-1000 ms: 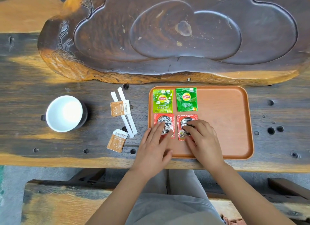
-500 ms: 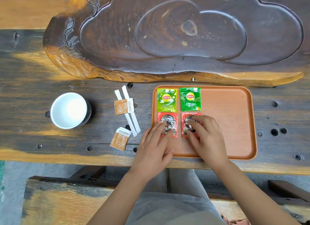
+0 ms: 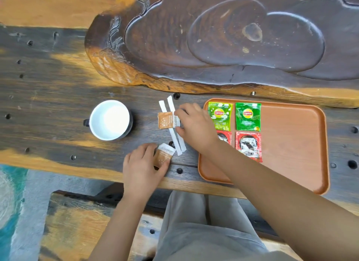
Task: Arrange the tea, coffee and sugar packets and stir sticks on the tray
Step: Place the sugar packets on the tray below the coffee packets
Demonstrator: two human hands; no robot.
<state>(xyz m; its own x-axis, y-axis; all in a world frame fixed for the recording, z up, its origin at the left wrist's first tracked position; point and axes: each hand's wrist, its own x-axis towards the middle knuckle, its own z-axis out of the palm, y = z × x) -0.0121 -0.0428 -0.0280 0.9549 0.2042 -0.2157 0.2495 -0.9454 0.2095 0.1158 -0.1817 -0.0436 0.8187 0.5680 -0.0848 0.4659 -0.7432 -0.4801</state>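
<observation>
On the dark wooden desk (image 3: pixel 58 89), my left hand (image 3: pixel 143 169) pinched one sugar packet (image 3: pixel 164 157); my right hand's (image 3: pixel 196 124) fingers (image 3: pixel 179 113) closed around another sugar packet (image 3: pixel 167 120), both bound for the tray (image 3: pixel 291 144).

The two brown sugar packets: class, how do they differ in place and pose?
The upper sugar packet lies across the stir sticks, nearly square to the table edge, at the right hand. The lower sugar packet lies tilted, under the left hand fingers. Both are off the tray.
</observation>
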